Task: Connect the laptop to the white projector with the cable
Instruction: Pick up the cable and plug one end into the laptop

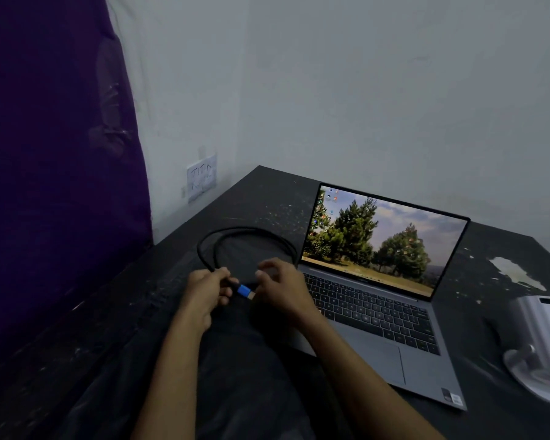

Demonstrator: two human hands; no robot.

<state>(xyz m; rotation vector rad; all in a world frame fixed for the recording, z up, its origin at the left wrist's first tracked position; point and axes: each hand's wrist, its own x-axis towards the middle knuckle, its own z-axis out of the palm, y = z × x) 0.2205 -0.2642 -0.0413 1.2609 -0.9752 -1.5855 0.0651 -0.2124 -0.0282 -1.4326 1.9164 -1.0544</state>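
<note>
Count: you had one laptop (382,290), one white projector (539,341), one black cable (235,231) and two hands in view.
Laptop: it stood open on the dark desk (496,249), screen lit.
Projector: it stood on the desk to the right of the laptop, apart from it.
Cable: it lay looped on the desk, left of the laptop; its blue plug (244,290) sat between your hands.
Left hand (207,289): your fingers were curled, pinching the cable just behind the plug.
Right hand (281,289): your fingers were loosely bent beside the plug tip; contact could not be confirmed.
</note>
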